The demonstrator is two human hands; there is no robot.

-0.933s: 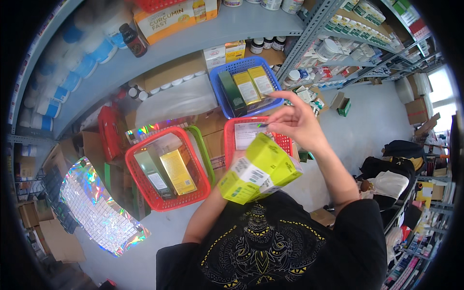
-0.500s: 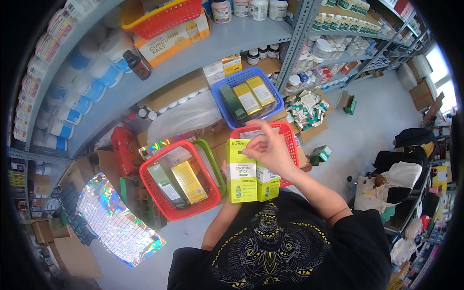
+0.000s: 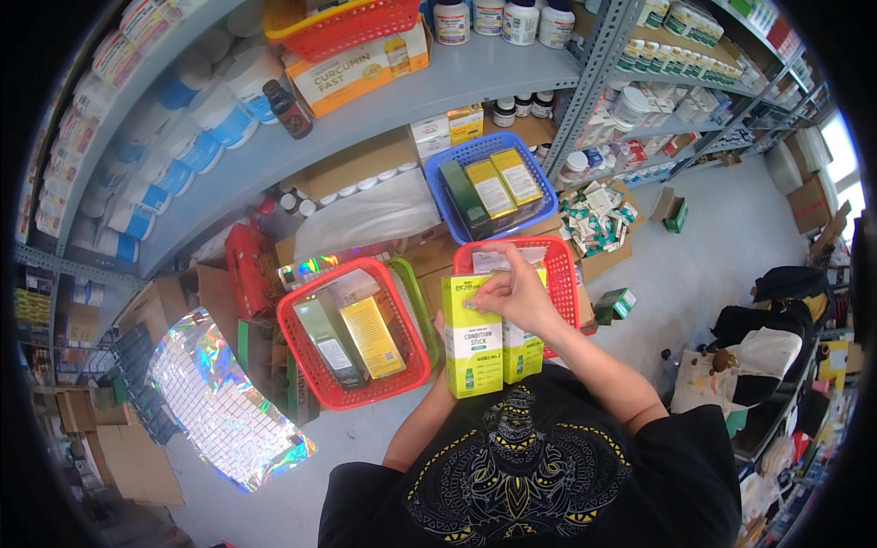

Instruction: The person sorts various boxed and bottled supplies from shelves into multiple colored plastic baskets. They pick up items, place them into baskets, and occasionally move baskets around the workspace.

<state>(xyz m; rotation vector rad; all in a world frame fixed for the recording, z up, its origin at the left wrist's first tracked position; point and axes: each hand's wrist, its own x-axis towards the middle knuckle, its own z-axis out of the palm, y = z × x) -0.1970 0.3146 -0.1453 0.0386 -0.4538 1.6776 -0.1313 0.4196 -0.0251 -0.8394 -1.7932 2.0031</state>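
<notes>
Two lime-green and white cartons stand upright side by side against my chest: a left carton (image 3: 473,361) and a right carton (image 3: 523,354). My left hand (image 3: 440,327) grips them from the left and behind, most of its fingers hidden by the cardboard. Across their upper part comes my right hand (image 3: 513,297), thumb and forefinger pinched together at the left carton's upper front. Whatever is between those fingertips is too small to make out. Behind the cartons sits a red basket (image 3: 568,274), with pale paper in it.
At left, another red basket (image 3: 294,342) holds a green box and a yellow box, beside a green basket (image 3: 402,269). A blue basket (image 3: 498,233) with several boxes stands farther back. Grey shelving (image 3: 365,110) curves across the far side. Holographic sheet (image 3: 224,402) lies lower left.
My right fingertips have come down onto the left carton's upper front, covering the spot where a small dark patch showed. The whole view has shifted slightly, moving the surroundings rightward.
</notes>
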